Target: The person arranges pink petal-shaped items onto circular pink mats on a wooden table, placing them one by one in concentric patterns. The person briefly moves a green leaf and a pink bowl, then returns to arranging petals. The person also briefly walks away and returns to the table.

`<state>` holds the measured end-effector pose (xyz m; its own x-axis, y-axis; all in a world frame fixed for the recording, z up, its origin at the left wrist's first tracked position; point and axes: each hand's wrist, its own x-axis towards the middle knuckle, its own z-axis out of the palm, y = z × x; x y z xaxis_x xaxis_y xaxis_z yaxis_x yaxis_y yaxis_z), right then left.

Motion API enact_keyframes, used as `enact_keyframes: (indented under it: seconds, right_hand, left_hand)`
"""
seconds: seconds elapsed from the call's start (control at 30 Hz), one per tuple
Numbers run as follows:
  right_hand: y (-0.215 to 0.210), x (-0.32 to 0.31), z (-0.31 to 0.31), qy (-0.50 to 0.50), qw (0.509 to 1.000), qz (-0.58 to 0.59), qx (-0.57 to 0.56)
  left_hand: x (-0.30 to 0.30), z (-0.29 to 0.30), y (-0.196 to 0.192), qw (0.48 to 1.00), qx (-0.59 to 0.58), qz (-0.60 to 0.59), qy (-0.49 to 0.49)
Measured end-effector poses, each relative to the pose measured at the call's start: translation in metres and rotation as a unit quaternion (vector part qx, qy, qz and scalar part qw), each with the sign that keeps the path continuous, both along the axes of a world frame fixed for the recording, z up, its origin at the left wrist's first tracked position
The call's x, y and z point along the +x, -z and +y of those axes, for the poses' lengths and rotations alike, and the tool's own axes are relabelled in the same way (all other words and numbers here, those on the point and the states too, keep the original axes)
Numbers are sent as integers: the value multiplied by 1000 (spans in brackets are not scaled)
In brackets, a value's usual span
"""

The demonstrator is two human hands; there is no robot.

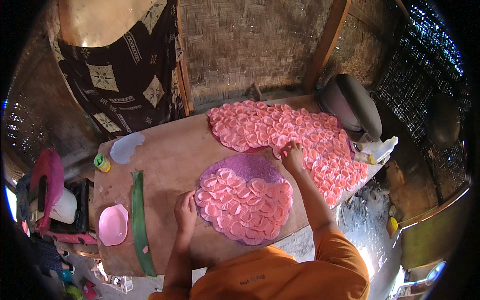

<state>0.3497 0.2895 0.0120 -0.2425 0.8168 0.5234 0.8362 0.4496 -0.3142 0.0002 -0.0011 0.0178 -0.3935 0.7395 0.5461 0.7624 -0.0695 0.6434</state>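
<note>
Pink, frilled, shell-shaped pieces point(250, 210) lie overlapping on a round purple mat point(238, 165) in front of me, whose far part shows bare purple. At the mat's left edge my left hand point(186, 212) rests with its fingers curled together; whether it grips the rim or a small piece is hidden. My right hand point(293, 157) reaches forward to the larger spread of pink pieces point(250, 122) beyond the mat. Its fingertips are pinched at the near edge of that spread, on one of the pink frilled pieces, mostly covered by the fingers.
The wooden table point(165, 150) also bears a long green leaf strip point(140, 225), a pink dish point(113, 225), a green-and-yellow tin point(102, 163) and a pale flat sheet point(127, 148). At the far right stand a big dark pot point(350, 105) and a white bottle point(385, 150).
</note>
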Motion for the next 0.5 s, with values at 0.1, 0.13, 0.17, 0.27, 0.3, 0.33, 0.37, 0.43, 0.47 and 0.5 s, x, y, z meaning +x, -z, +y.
enact_keyframes:
  seconds: [0.1, 0.13, 0.17, 0.27, 0.3, 0.33, 0.37, 0.43, 0.47, 0.5]
  right_hand:
    - [-6, 1, -2, -53, 950, 253, -174]
    - [-12, -1, -6, -70, 872, 376, -305]
    - [-19, -3, -14, -53, 762, 485, -426]
    - [-43, -27, -53, -185, 694, 516, -467]
    - [-51, -37, -64, -234, 672, 528, -465]
    - [-58, -42, -76, -175, 787, 384, -451]
    - [-63, -46, -85, -154, 866, 230, -416]
    - [-64, -59, -98, -162, 947, 24, -277]
    - [-59, -67, -104, -189, 964, -26, -187]
    - [-55, -72, -109, -202, 967, -98, -123]
  left_hand:
    - [1, -1, -1, 1000, 10, 8, -2]
    - [1, 0, -1, 1000, 10, 4, -5]
    - [1, 0, -1, 1000, 8, -1, -6]
    - [2, 0, 0, 1000, 2, -13, -3]
    - [2, -1, 0, 1000, -3, -20, -2]
    - [2, -1, 0, 1000, -1, -16, -1]
    - [2, -1, 0, 1000, 1, -14, 0]
    - [2, -2, -1, 1000, 0, -6, -2]
    - [3, -2, -1, 1000, -2, -1, -5]
    - [3, -2, -1, 1000, -6, 4, -8]
